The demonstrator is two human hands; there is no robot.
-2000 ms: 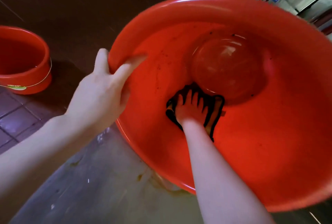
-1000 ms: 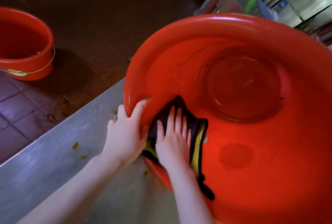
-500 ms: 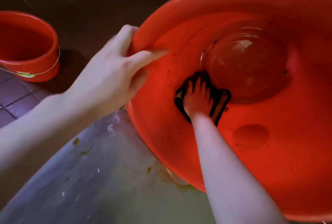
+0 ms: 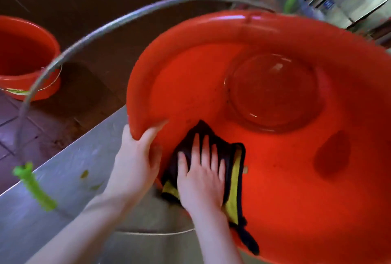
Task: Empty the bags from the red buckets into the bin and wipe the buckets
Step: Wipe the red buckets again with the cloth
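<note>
Since before, the right hand slid its cloth from deep inside to beside the left hand. Flat fingers only pressed the cloth, while the left grip pinched the bucket rim. That tipped bucket could slip off the worktop.

The right hand is now pressing the dark, yellow-edged cloth flat against the near inner wall of the tilted red bucket, just inside the rim, where half a second ago it was pressing beside the round base. The left hand is now gripping the rim lower and nearer, right beside the cloth. The bucket's wire handle with its green grip is now arcing across the view, blurred.
</note>
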